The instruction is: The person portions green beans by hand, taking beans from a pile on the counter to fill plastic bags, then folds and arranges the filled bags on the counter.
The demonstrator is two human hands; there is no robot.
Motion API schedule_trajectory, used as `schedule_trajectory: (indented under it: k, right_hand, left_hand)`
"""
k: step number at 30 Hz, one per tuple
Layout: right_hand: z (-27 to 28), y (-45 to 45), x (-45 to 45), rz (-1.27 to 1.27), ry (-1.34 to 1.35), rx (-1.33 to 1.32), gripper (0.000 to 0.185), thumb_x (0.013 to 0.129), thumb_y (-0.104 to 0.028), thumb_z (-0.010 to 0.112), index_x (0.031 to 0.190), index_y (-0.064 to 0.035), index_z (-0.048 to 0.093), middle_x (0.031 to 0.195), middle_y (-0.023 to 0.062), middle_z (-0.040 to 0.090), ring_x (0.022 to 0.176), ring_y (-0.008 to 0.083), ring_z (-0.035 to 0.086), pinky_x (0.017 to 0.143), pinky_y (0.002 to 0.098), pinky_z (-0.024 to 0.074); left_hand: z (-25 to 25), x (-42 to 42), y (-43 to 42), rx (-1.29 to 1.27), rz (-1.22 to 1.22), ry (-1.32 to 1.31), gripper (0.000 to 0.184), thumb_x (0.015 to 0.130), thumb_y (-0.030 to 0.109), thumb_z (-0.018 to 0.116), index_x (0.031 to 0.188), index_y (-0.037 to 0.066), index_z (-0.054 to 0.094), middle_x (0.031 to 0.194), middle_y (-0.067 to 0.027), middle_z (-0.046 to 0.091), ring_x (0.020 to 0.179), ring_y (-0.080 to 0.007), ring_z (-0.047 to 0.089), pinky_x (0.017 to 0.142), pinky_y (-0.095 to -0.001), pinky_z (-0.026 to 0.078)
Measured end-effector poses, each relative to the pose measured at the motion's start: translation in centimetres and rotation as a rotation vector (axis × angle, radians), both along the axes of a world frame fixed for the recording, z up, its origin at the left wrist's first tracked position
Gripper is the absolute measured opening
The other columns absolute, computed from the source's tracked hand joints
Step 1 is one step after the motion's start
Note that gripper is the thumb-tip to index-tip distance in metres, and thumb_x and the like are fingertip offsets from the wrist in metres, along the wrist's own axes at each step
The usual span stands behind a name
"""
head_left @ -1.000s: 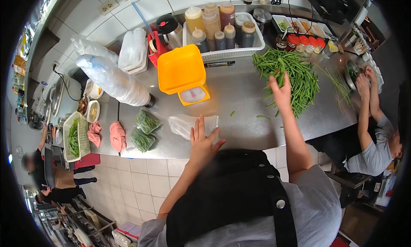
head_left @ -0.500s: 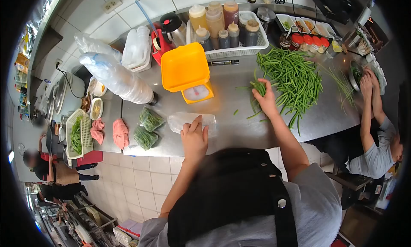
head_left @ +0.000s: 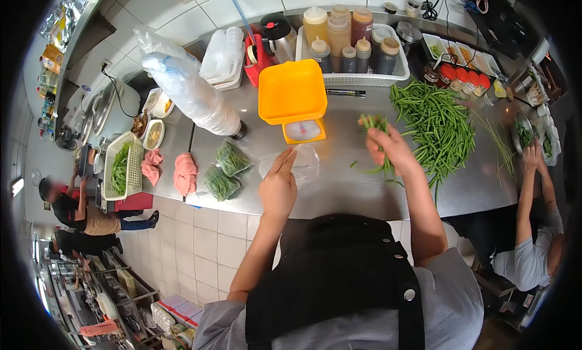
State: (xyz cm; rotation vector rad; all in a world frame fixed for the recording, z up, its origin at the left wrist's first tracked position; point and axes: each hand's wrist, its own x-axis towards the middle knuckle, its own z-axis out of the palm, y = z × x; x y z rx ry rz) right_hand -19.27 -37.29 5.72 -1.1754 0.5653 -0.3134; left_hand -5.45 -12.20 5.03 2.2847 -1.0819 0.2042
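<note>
My right hand (head_left: 391,147) is closed around a bunch of cut green beans (head_left: 374,123), lifted over the steel counter just left of a large loose pile of green beans (head_left: 438,129). A clear plastic bag (head_left: 308,163) lies on the counter below the scale. My left hand (head_left: 277,189) is on the bag's left part, fingers pressed together and pointing away from me; the thumb's hold is partly hidden. To its left lie two filled bags of green vegetables, one farther (head_left: 232,158) and one nearer (head_left: 221,183).
A yellow kitchen scale (head_left: 292,94) stands behind the bag. Farther back is a white basket of sauce bottles (head_left: 364,77). Wrapped cups (head_left: 191,95), pink cloths (head_left: 185,174) and a basket of greens (head_left: 122,168) are leftward. A co-worker's hands (head_left: 532,156) are at a bowl on the right.
My right hand has raised the green beans off the counter and turned, bringing the bunch nearer the bag. My left hand stays at the bag, which looks more spread. The whole view has shifted.
</note>
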Motion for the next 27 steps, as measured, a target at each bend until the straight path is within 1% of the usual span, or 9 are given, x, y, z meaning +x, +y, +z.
schedule_trajectory:
  k: [4,8,10,12,15,18,19,25,27]
  right_hand:
    - [3.0,5.1,0.6,0.523,-0.007,0.074,0.034,0.100,-0.024,0.057,0.129,-0.0080,0.053,0.069,-0.0022,0.048,0.052,0.0058,0.046,0.047,0.0228,0.0376]
    - [-0.7,9.1,2.6,0.604,0.122,-0.032,0.035,0.098,-0.024,0.058,0.128,-0.0067,0.054,0.070,0.0014,0.054,0.054,0.0097,0.050,0.048,0.0260,0.0413]
    - [-3.8,10.5,2.9,0.364,0.254,-0.717,0.027,0.096,-0.022,0.057,0.117,-0.0046,0.060,0.072,0.0060,0.059,0.055,0.0149,0.055,0.050,0.0305,0.0433]
    - [-4.8,10.0,2.9,0.485,0.315,-0.791,0.022,0.095,-0.022,0.058,0.105,-0.0040,0.064,0.074,0.0095,0.062,0.058,0.0183,0.059,0.052,0.0346,0.0461]
    - [-4.6,9.0,2.6,0.627,0.301,-0.279,0.021,0.095,-0.024,0.057,0.093,-0.0053,0.064,0.071,0.0075,0.061,0.059,0.0172,0.059,0.052,0.0338,0.0463]
    - [-6.7,8.7,2.2,0.213,0.096,0.767,0.021,0.098,-0.029,0.053,0.104,-0.0100,0.059,0.075,-0.0003,0.058,0.055,0.0131,0.053,0.048,0.0309,0.0432]
    - [-6.6,9.1,2.3,0.217,0.099,0.761,0.021,0.098,-0.029,0.053,0.104,-0.0100,0.059,0.075,-0.0003,0.058,0.055,0.0131,0.053,0.048,0.0309,0.0432]
    - [-13.2,11.9,5.4,0.200,0.037,0.209,0.050,0.100,-0.039,0.056,0.143,-0.0180,0.044,0.122,0.0052,0.059,0.105,0.0169,0.062,0.079,0.0304,0.0524]
    - [-13.4,13.0,7.0,0.014,0.021,-0.629,0.054,0.099,-0.037,0.057,0.147,-0.0186,0.040,0.136,0.0045,0.051,0.121,0.0215,0.053,0.091,0.0347,0.0481]
  left_hand:
    - [0.5,-1.4,-0.6,-0.014,-0.091,0.109,0.063,0.077,-0.006,0.054,0.138,0.009,0.055,0.144,-0.0060,0.054,0.095,-0.0304,0.069,0.075,-0.0370,0.057]
    - [1.4,-2.6,-1.2,-0.125,-0.122,0.054,0.069,0.078,-0.005,0.055,0.145,0.008,0.048,0.149,-0.0064,0.049,0.092,-0.0292,0.069,0.073,-0.0358,0.057]
    - [0.5,-2.7,-0.8,-0.064,-0.297,-0.105,0.071,0.077,-0.004,0.057,0.146,0.008,0.046,0.151,-0.0059,0.046,0.089,-0.0259,0.068,0.071,-0.0350,0.057]
    - [0.1,-3.8,-0.7,0.038,-0.322,-0.092,0.071,0.076,-0.002,0.059,0.145,0.009,0.047,0.153,-0.0049,0.044,0.084,-0.0237,0.065,0.069,-0.0337,0.057]
    - [0.0,-4.7,-0.6,0.042,-0.479,-0.046,0.070,0.076,-0.001,0.060,0.144,0.008,0.048,0.155,-0.0023,0.040,0.079,-0.0246,0.061,0.072,-0.0323,0.057]
    - [0.2,-5.2,-0.5,0.089,-0.529,0.100,0.072,0.076,-0.004,0.058,0.146,0.008,0.045,0.158,-0.0032,0.035,0.086,-0.0288,0.063,0.077,-0.0345,0.057]
    - [0.7,-5.4,-0.6,0.083,-0.524,0.100,0.072,0.076,-0.004,0.058,0.146,0.008,0.045,0.158,-0.0032,0.035,0.086,-0.0288,0.063,0.077,-0.0345,0.057]
    - [2.2,-6.8,-2.1,-0.001,-0.640,0.265,0.077,0.076,-0.010,0.049,0.150,0.005,0.034,0.161,-0.0066,0.027,0.115,-0.0370,0.060,0.087,-0.0424,0.055]
    - [3.3,-7.5,-2.7,0.068,-0.725,0.364,0.077,0.076,-0.010,0.048,0.150,0.004,0.034,0.161,-0.0071,0.028,0.124,-0.0357,0.054,0.091,-0.0423,0.054]
